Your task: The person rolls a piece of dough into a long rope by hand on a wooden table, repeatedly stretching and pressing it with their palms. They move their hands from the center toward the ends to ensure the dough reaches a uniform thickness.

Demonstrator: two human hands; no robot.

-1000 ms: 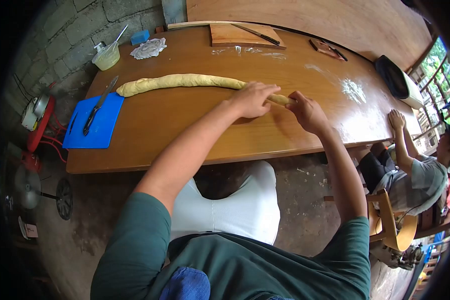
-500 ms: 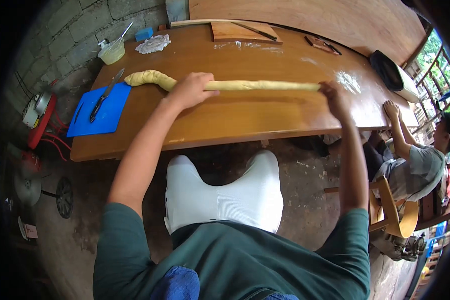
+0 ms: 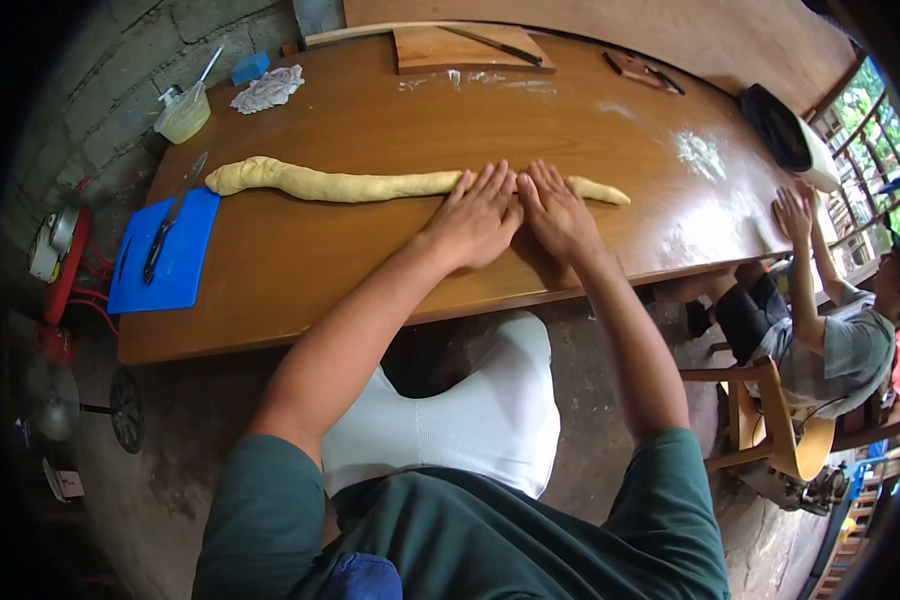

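A long pale-yellow dough rope [image 3: 360,187] lies across the wooden table [image 3: 370,270], thick at its left end and thin at its right. Flat on the thin part rests my left hand [image 3: 480,215], fingers extended. Right beside it, my right hand [image 3: 558,213] presses on the rope too, its fingers stretched out. The two hands nearly touch and hide the dough beneath them. Past my right hand the rope's tapered tip shows. Its thick end reaches the corner of a blue cutting board [image 3: 185,270], which bears a black-handled knife [image 3: 158,245].
At the back stand a tub [image 3: 183,117], a crumpled cloth [image 3: 268,90], a blue block [image 3: 251,68] and a wooden board [image 3: 460,52]. White flour [image 3: 700,155] dusts the right side. A seated person [image 3: 840,340] has hands at the table's right edge, near a black-lined container [image 3: 775,130].
My left hand has let go of the dough and moved right; my right hand has released the thin end and moved left. Both now lie flat on it. The seated person's hands have risen.
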